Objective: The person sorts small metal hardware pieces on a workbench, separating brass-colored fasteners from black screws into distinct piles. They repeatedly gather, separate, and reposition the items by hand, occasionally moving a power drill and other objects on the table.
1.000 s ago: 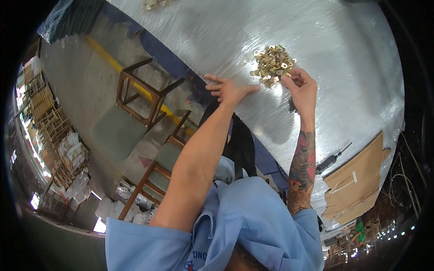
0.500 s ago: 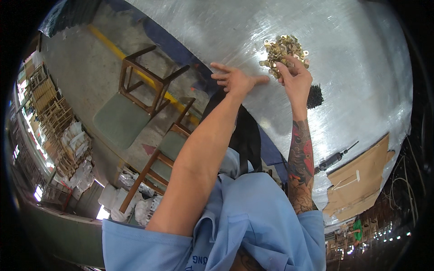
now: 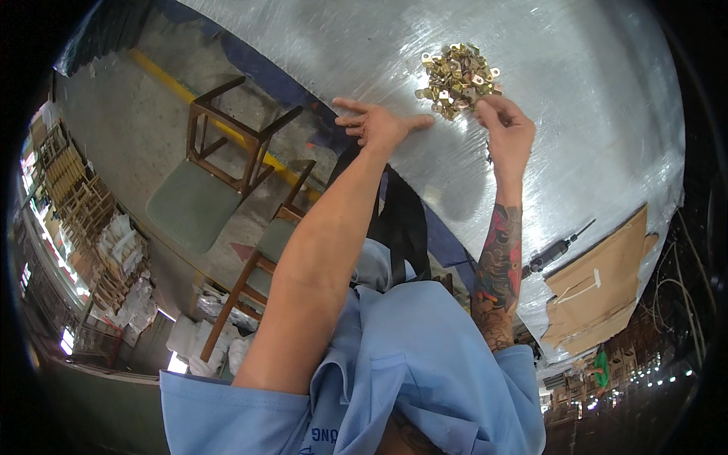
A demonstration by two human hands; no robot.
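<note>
A heap of small brass-coloured metal brackets (image 3: 457,80) with holes lies on the film-covered table (image 3: 591,121). At the heap's near right edge is my right hand (image 3: 509,135), its thumb and fingers pinched together. Whatever sits between those fingertips is too small to make out. My left hand (image 3: 381,127) is held by the table's left edge with fingers spread, the thumb pointing toward the heap. It holds nothing. Small dark pieces (image 3: 488,155) peep out beside my right wrist, which hides most of them.
A dark power driver (image 3: 550,256) and a flat cardboard sheet (image 3: 599,284) lie on the table to the right. On the floor at left are wooden chairs (image 3: 199,203) with grey-green seats. Stacked chair frames (image 3: 83,212) stand farther left; a person in green (image 3: 601,369) is far off.
My right hand has shifted from over the brackets to their right edge, and its fingers have closed into a pinch. My left hand stays spread. The whole view has shifted slightly.
</note>
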